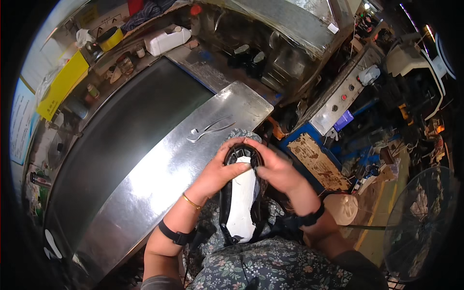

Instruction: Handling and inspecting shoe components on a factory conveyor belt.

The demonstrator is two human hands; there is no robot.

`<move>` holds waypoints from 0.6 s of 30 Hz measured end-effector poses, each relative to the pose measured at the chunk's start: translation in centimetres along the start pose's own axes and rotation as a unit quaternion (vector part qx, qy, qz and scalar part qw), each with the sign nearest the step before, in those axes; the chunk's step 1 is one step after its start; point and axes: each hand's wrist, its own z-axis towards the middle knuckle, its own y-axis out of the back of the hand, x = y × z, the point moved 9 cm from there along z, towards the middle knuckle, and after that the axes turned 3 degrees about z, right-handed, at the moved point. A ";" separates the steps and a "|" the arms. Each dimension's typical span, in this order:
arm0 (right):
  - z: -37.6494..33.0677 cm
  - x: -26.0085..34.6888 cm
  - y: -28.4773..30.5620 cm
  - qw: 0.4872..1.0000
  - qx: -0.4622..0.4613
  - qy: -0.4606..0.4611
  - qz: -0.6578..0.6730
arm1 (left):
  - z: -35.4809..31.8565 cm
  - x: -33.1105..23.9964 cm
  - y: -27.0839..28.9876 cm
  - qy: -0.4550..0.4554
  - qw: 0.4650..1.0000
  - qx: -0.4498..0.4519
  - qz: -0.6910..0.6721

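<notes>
In my lap, sole side up, lies a black shoe upper on a last, with a white insole board (240, 208) along its underside. My left hand (218, 168) is closed around the left side of its far end, the thumb pressed on the white board. Around the right side of that same end my right hand (276, 166) is curled, thumb at the black edge. Both hands' fingertips meet near the far tip. Gathered black material (240, 153) shows between the thumbs. A pair of metal pincers (205, 132) rests on the shiny metal table just beyond my left hand.
The metal table (125, 193) runs along my left, beside a dark conveyor belt (140, 106). A white jug (167, 40) stands at the back. On the right are a control panel (333, 104) with buttons and a caged fan (418, 224). Floral fabric covers my lap.
</notes>
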 end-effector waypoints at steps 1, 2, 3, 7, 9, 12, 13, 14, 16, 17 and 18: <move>-0.5 -0.1 0.3 0.988 -0.057 0.048 -0.133 | 0.0 -0.4 -0.4 0.003 0.999 -0.020 0.043; -1.4 0.1 0.0 0.954 -0.115 0.094 -0.261 | -0.2 -0.1 -0.6 0.006 0.999 -0.020 0.042; -1.8 0.4 -0.1 0.874 -0.154 0.129 -0.442 | -0.2 0.3 -0.4 0.019 0.998 -0.035 0.038; -1.3 0.0 -1.1 0.988 -0.076 0.036 -0.131 | -0.6 -0.1 -0.1 0.049 0.997 -0.053 -0.014; -2.1 -0.6 -1.0 0.984 -0.052 0.041 -0.164 | -0.8 -0.3 -0.2 0.040 0.997 -0.061 0.018; -4.1 -1.4 -0.2 0.868 -0.171 0.122 -0.450 | -0.5 0.0 -0.6 0.018 0.995 -0.091 0.040; -3.8 -1.4 -1.2 0.884 -0.170 0.122 -0.418 | -0.7 -0.6 -0.2 0.012 0.993 -0.108 0.050; -3.6 -0.7 -2.0 0.897 -0.169 0.126 -0.388 | -0.2 -0.5 -0.1 0.017 0.994 -0.100 0.032; -3.3 -2.0 -1.3 0.987 -0.127 0.027 -0.089 | -1.1 -0.7 -0.2 0.055 0.993 -0.102 -0.035; -3.8 -2.0 -1.3 0.998 -0.043 0.029 -0.041 | -1.2 -0.3 -0.3 0.054 0.993 -0.102 -0.035; -4.5 -2.9 -1.6 0.998 -0.043 0.030 -0.041 | -1.3 0.1 -0.5 0.030 0.995 -0.100 0.007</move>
